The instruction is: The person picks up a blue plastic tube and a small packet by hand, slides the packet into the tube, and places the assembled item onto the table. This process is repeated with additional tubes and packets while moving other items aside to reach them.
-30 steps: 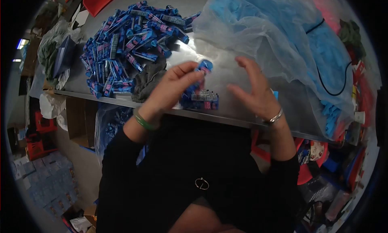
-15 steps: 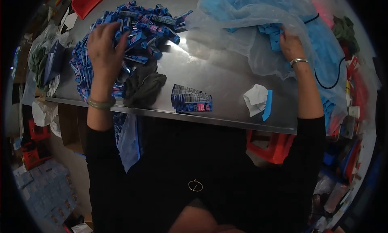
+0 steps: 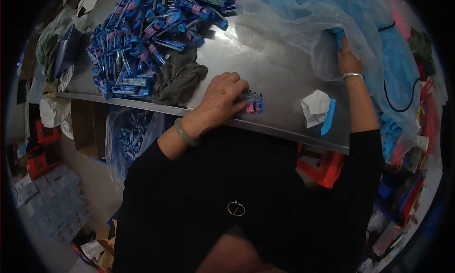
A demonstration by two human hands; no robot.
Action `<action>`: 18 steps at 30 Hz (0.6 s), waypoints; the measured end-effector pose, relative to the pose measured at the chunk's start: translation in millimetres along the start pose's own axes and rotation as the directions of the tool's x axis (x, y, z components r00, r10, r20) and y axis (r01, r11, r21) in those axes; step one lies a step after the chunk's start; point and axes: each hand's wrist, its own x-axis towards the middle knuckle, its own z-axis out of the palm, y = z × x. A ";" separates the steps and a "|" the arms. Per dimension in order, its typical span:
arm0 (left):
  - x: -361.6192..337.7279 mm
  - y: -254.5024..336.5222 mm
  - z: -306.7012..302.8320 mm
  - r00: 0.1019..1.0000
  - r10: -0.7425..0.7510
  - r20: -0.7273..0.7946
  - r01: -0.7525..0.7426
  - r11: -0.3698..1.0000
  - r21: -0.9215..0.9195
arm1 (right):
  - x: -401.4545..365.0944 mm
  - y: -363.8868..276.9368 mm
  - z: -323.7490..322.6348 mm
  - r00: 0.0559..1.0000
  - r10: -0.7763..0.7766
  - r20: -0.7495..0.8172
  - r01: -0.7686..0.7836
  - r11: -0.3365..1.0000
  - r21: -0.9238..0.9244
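My left hand [image 3: 220, 100] is over a small row of blue and pink packets [image 3: 254, 103] near the table's front edge, its fingers curled on them and partly hidden. Light blue pieces [image 3: 338, 32] lie at the mouth of a clear plastic bag [image 3: 303, 22], where my right hand [image 3: 350, 59] reaches with one finger stretched forward. What its other fingers do is hard to see. A large heap of blue packets [image 3: 128, 50] covers the left of the table, with a dark grey cloth [image 3: 177, 78] beside it.
On the metal table [image 3: 270, 67], a crumpled white paper [image 3: 315, 108] lies beside a light blue strip [image 3: 328, 116]. Below the edge hang a bag of packets [image 3: 132, 135] and a cardboard box [image 3: 87, 128]. A red stool [image 3: 324, 171] stands under the table.
My left hand has moved from the heap, right and towards me, onto the row of packets. My right hand has shifted slightly at the bag's mouth. The view has shifted too.
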 end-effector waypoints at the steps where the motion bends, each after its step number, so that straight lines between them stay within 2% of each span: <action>1: 1.1 -1.3 0.1 1.000 0.003 -0.008 -0.003 1.000 -0.023 | 1.0 4.5 3.5 1.000 -0.002 0.000 0.002 1.000 0.004; 3: 2.2 -6.5 3.2 1.000 -0.025 0.012 0.026 0.998 -0.056 | 1.1 14.2 8.7 0.996 -0.068 0.059 0.070 0.997 -0.035; 4: 3.4 -7.2 4.1 0.999 -0.047 0.028 0.049 0.995 -0.088 | 0.8 19.1 13.9 0.996 -0.066 0.058 0.068 0.997 -0.036; 6: 4.8 -5.0 2.0 0.998 -0.052 0.024 0.054 0.996 -0.073 | 2.5 21.2 14.7 0.985 -0.166 -0.036 0.165 0.986 -0.040; 10: 3.2 -8.8 3.4 0.999 -0.048 0.016 0.049 0.996 -0.069 | -2.1 11.6 -13.4 0.978 -0.206 0.010 0.207 0.977 -0.051; 12: 2.6 -8.7 2.3 0.999 -0.041 -0.003 0.041 0.998 -0.050 | -8.6 -1.8 -28.7 0.989 -0.037 0.145 -0.010 0.950 0.313; 13: 1.7 -7.8 2.6 0.999 -0.035 -0.014 0.035 0.999 -0.032 | -10.8 -11.3 -42.8 0.989 -0.038 0.144 -0.009 0.950 0.313; 15: 0.8 -6.0 4.7 0.999 -0.032 -0.031 0.031 0.999 -0.034 | -15.7 -27.8 -73.5 0.989 0.012 0.146 -0.108 0.727 0.678; 16: 0.8 -5.1 5.6 0.998 -0.030 -0.050 0.028 0.999 -0.036 | -20.8 -34.8 -82.1 0.989 0.015 0.146 -0.111 0.728 0.677; 18: 0.9 -3.5 5.4 0.998 -0.015 -0.054 0.013 1.000 -0.026 | -30.4 -45.8 -96.0 0.974 0.048 0.220 -0.207 0.575 0.791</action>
